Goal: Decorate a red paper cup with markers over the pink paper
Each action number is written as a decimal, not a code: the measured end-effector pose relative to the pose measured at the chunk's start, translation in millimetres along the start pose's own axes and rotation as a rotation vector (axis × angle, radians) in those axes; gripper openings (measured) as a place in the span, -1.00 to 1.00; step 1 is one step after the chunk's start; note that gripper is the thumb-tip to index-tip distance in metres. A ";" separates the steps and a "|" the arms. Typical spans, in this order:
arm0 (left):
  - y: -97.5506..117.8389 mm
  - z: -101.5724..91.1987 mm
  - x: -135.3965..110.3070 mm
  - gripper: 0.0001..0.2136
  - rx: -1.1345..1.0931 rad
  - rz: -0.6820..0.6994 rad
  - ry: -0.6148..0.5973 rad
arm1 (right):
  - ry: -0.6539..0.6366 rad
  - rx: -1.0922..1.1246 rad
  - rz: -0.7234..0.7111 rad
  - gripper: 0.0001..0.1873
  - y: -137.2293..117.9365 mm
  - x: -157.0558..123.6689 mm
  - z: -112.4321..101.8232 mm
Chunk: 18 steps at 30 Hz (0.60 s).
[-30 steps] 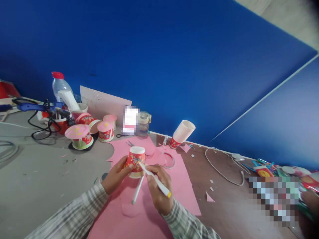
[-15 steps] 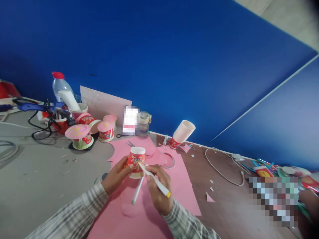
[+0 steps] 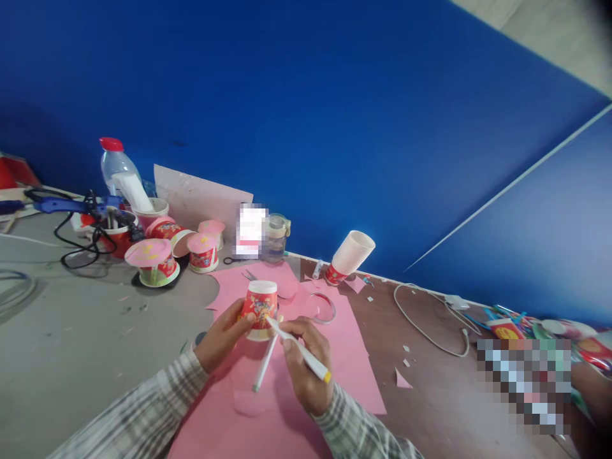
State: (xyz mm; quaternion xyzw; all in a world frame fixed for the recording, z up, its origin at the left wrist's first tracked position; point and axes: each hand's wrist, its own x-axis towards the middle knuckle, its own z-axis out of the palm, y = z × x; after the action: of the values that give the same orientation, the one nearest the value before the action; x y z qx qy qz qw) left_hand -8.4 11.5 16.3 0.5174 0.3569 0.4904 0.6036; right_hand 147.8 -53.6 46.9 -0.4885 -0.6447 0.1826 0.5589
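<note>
My left hand (image 3: 224, 335) is closed round the left side of a red printed paper cup (image 3: 261, 308), held upside down with its white base up. In my right hand (image 3: 308, 363) is a white marker (image 3: 301, 352) with a yellow end, gripped like a pen. Its tip is at the lower right of the cup's printed side; whether it touches I cannot tell. A second white marker (image 3: 264, 366), with a green end, lies just below the cup on pink paper (image 3: 335, 376). Scissors (image 3: 249, 275) lie behind the cup, partly hidden.
A tape roll (image 3: 333, 310) lies on the pink paper, with a tilted stack of paper cups (image 3: 352, 253) behind it. Cups with pink tops (image 3: 148, 253), a bottle (image 3: 119, 167) and a glue gun (image 3: 71, 204) stand at left. A white cable (image 3: 430, 347) curls at right.
The cup has shifted slightly left and up in my left hand. My right hand with the marker has moved a little down and right.
</note>
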 end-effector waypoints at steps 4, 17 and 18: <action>-3.4 -1.4 -0.1 -0.75 0.052 0.018 -0.025 | -0.006 -0.002 -0.011 -0.83 2.4 -0.6 1.6; -3.0 -1.7 1.1 -0.72 0.014 0.009 0.005 | 0.006 0.010 -0.042 -0.84 -2.6 -0.1 -1.9; -2.8 -1.7 1.3 -0.72 0.011 0.006 0.006 | 0.026 0.024 -0.047 -0.84 -3.1 -0.5 -2.9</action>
State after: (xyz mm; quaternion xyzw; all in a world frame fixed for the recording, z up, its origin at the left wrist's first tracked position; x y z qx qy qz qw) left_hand -9.1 13.2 13.2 0.5204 0.3600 0.4918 0.5981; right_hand 149.1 -56.3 50.0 -0.4689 -0.6464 0.1708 0.5771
